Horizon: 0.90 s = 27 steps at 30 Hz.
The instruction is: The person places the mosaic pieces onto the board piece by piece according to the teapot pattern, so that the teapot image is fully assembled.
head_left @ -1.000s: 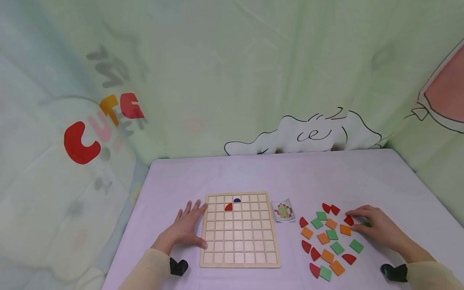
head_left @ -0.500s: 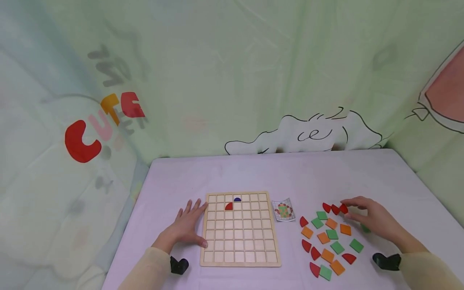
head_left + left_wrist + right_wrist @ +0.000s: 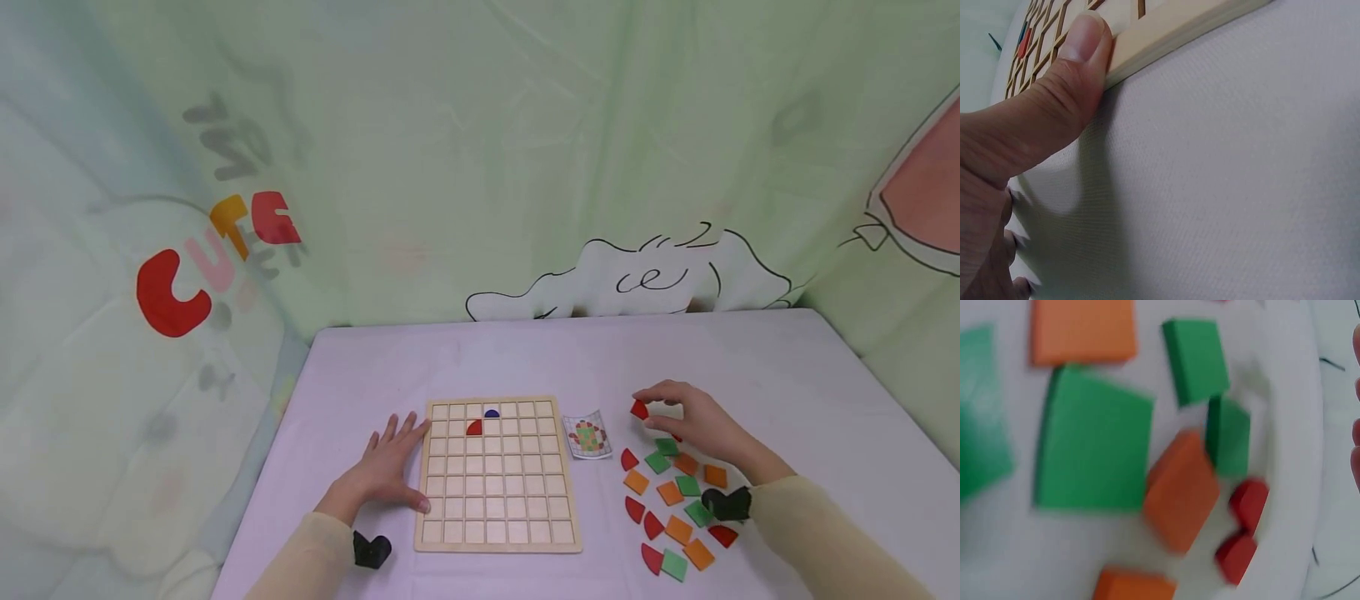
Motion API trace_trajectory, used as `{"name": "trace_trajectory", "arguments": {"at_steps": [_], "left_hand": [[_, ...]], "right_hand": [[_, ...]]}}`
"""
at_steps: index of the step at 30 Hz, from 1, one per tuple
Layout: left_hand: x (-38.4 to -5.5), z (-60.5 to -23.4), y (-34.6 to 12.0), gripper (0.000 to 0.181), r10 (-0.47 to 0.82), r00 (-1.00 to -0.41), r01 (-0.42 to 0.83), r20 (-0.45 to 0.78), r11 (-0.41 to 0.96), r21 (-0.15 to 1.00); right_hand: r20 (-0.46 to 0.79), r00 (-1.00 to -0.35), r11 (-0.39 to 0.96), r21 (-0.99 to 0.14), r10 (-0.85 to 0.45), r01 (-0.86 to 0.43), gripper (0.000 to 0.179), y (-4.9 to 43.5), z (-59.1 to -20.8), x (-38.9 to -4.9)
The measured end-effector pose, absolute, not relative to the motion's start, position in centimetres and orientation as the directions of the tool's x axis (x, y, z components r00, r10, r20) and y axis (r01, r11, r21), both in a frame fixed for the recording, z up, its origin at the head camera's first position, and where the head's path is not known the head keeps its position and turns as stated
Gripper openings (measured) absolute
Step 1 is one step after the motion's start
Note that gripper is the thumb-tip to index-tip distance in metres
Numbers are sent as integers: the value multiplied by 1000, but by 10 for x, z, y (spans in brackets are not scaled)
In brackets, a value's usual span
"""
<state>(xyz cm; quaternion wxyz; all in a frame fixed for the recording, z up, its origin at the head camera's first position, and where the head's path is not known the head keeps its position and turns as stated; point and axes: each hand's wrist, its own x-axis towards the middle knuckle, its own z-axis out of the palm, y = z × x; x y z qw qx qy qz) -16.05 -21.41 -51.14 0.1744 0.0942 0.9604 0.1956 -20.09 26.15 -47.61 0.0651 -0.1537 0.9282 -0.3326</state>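
Observation:
A wooden grid board (image 3: 498,548) lies on the table. My left hand (image 3: 381,477) has its fingers spread along the board's left side, and in the left wrist view the thumb (image 3: 1085,40) presses on the wooden rim. One red quarter-circle tile (image 3: 474,428) sits in the second row, and a blue half-circle piece (image 3: 491,413) is in the top row. My right hand (image 3: 693,422) pinches another red quarter-circle tile (image 3: 639,409) between thumb and fingers, above the loose tiles and to the right of the card. In the right wrist view only fingertips show at the right edge.
A small pattern card (image 3: 588,437) lies just right of the board. Further right are several loose green square tiles (image 3: 673,566), orange square tiles (image 3: 699,554) and red quarter-circle tiles (image 3: 654,525). A printed cloth (image 3: 420,250) hangs behind the table.
My right hand has slid the red tile up to the other red ones, then carried it left toward the card. The left hand has stayed on the board.

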Motion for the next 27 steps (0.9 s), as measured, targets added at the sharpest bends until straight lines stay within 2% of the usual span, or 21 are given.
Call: {"name": "trace_trajectory", "arguments": {"at_steps": [18, 23, 27], "left_hand": [[-161, -512, -213, 128, 252, -920, 108, -300, 899, 425], [-162, -513, -213, 128, 250, -920, 105, -303, 901, 422], [-161, -513, -214, 129, 247, -920, 105, -304, 904, 415]], "right_hand": [[52, -880, 661, -640, -472, -392, 37, 197, -456, -225], [14, -907, 708, -620, -422, -339, 37, 212, -464, -224], [-80, -924, 772, -579, -375, -263, 37, 235, -481, -224]]}}
